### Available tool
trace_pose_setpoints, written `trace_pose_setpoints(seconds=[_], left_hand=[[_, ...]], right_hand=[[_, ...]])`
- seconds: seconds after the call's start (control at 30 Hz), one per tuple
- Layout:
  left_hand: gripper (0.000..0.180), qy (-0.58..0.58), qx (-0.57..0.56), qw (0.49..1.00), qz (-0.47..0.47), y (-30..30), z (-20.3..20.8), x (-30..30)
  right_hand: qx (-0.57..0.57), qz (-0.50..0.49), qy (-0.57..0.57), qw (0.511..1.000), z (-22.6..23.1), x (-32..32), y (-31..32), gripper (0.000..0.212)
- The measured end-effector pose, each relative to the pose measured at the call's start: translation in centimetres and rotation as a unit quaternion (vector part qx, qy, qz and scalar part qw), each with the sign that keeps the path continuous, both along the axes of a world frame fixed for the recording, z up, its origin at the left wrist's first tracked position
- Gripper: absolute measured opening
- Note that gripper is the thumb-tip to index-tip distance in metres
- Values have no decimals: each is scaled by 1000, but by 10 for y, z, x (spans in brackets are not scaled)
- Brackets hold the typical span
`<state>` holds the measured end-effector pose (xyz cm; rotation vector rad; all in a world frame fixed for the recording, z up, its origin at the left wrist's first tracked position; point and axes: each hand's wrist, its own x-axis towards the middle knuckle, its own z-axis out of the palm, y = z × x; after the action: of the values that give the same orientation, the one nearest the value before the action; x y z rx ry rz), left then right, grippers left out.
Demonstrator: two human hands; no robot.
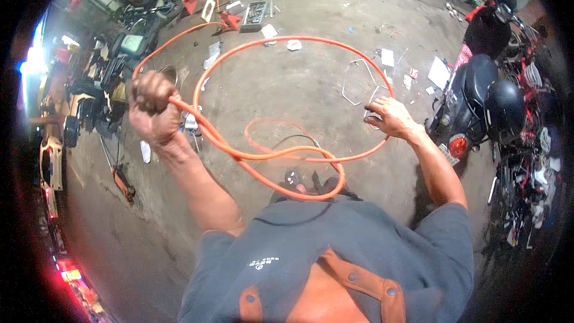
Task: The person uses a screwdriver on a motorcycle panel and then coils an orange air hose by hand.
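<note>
A long orange hose point(341, 43) spreads in a wide loop in front of me, between my two hands. My left hand point(155, 107) is closed in a fist round the hose, where several strands come together. From that fist one length runs away toward the far left floor. My right hand point(391, 118) is closed on the right side of the wide loop, with its fingers curled. Slacker turns of hose hang near my body, and a smaller loop droops lower, above the floor. A thin dark cord or hose end point(317, 142) shows beside it.
Motorbike parts and a black helmet point(504, 107) crowd the right side. At the far left are a tool tray point(255, 15), a red stand point(230, 22) and a motorbike point(128, 45). Papers point(439, 72) and bent metal rods point(344, 93) lie about the concrete floor.
</note>
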<state>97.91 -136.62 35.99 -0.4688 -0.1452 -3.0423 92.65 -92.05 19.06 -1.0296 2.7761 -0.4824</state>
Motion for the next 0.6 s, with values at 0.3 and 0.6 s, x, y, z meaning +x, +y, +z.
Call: trace_pose_setpoints(seconds=[0.3, 0.6], left_hand=[[28, -58, 31, 994, -92, 81, -14, -18], [27, -32, 92, 993, 65, -17, -7, -12]], right_hand=[[-173, -37, 192, 965, -13, 16, -51, 32], [-133, -32, -60, 989, -21, 45, -58, 32]])
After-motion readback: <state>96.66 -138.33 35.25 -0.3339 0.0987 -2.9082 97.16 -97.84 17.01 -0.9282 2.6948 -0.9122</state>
